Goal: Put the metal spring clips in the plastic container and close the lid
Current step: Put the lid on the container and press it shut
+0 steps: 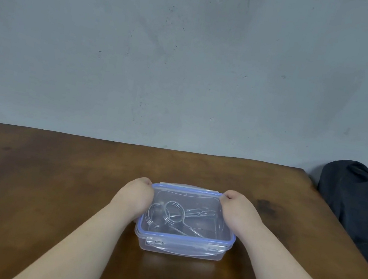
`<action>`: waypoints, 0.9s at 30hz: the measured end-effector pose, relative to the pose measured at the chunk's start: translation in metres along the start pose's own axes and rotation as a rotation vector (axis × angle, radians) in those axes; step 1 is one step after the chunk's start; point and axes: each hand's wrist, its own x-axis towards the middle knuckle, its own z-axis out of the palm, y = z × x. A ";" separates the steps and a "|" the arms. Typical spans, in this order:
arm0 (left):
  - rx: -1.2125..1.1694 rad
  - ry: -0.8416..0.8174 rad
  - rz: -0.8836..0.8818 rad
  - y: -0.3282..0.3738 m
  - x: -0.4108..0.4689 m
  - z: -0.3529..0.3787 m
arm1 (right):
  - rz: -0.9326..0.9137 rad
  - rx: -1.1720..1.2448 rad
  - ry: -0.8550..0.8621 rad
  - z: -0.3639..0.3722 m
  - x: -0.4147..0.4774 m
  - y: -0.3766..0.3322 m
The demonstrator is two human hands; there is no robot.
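Observation:
A clear plastic container (182,250) stands on the brown table, near the front middle. Its clear lid with a blue seal (185,236) lies on top of it. Through the lid I see metal spring clips (173,213) inside, two with round coils. My left hand (136,195) presses on the lid's left edge, fingers curled down over the side. My right hand (237,213) presses on the right edge the same way. The front latch (183,246) is folded down against the front wall. The side latches are hidden under my hands.
The wooden table (53,179) ends at a grey wall behind. A dark bag or cloth bundle (357,203) sits off the table's right edge.

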 end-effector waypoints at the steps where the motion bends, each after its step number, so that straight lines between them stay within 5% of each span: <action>1: -0.005 0.017 0.006 0.000 0.000 0.001 | 0.006 -0.004 -0.002 0.000 0.001 -0.001; 8: -0.293 0.068 -0.019 -0.003 0.004 0.011 | -0.016 0.103 0.019 0.002 0.006 0.001; 15: -0.221 0.086 0.080 -0.004 0.001 0.018 | -0.103 -0.016 -0.003 0.006 0.006 -0.002; 20: -0.371 -0.015 0.126 -0.005 -0.002 0.016 | -0.333 -0.066 -0.094 0.002 0.003 -0.003; 27: -0.322 -0.044 0.155 -0.007 0.002 0.015 | -0.349 -0.146 -0.136 0.000 0.004 -0.008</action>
